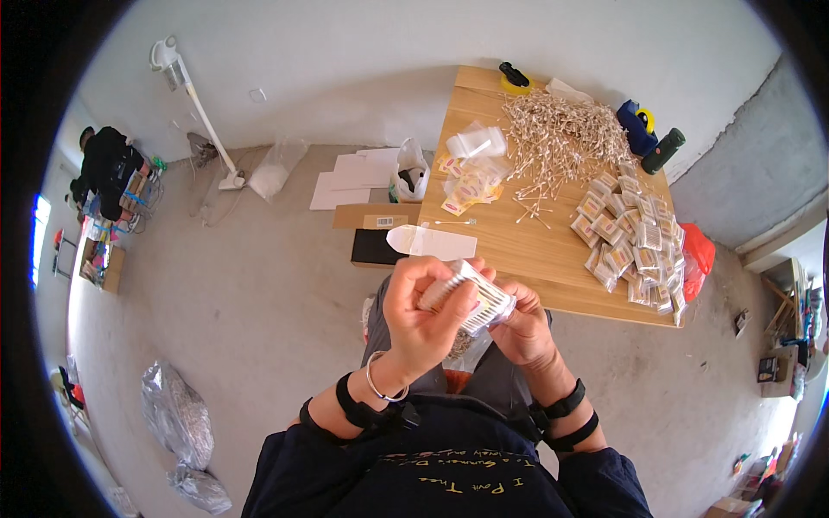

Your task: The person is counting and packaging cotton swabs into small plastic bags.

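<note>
A small clear pack of cotton swabs with a printed label is held in front of my lap, near the table's front edge. My left hand grips it from the left, thumb across the upper face. The fingers of my right hand pinch the pack's right end, where clear plastic film shows. On the wooden table lies a big heap of loose cotton swabs. To the right is a pile of filled swab packs. Printed plastic bags rest left of the heap.
A tape dispenser and a dark green bottle stand at the table's far right. An open cardboard box sits left of the table. A white stick vacuum leans on the wall. Another person is at the far left.
</note>
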A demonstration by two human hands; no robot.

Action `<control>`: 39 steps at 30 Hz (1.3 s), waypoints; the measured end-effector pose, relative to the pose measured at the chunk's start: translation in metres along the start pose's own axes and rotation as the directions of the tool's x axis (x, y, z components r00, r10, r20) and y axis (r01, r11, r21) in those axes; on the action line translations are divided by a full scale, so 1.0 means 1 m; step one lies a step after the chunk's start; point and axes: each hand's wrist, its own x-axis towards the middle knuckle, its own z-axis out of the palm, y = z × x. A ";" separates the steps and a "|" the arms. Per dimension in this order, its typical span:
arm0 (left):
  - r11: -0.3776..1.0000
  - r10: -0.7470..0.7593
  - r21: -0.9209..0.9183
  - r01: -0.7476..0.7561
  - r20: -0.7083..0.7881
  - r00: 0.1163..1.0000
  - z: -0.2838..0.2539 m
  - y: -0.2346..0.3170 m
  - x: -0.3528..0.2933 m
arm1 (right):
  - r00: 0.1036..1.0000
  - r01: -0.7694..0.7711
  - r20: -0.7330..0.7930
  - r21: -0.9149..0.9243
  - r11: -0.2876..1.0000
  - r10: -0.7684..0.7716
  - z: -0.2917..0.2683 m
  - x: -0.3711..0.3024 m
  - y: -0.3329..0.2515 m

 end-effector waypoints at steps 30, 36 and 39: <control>0.390 -0.637 -0.841 0.375 0.048 0.770 -0.011 -0.024 0.003 | 0.972 -0.036 -0.191 -0.693 0.720 -0.135 0.073 0.004 -0.029; 0.574 -0.524 -0.753 0.321 -0.037 0.851 -0.009 -0.019 0.007 | 0.974 0.033 -0.150 -0.656 0.754 -0.172 0.073 0.002 -0.029; 0.624 -0.486 -0.721 0.300 -0.058 0.872 -0.009 -0.014 0.007 | 0.975 0.027 -0.151 -0.648 0.761 -0.164 0.071 0.001 -0.029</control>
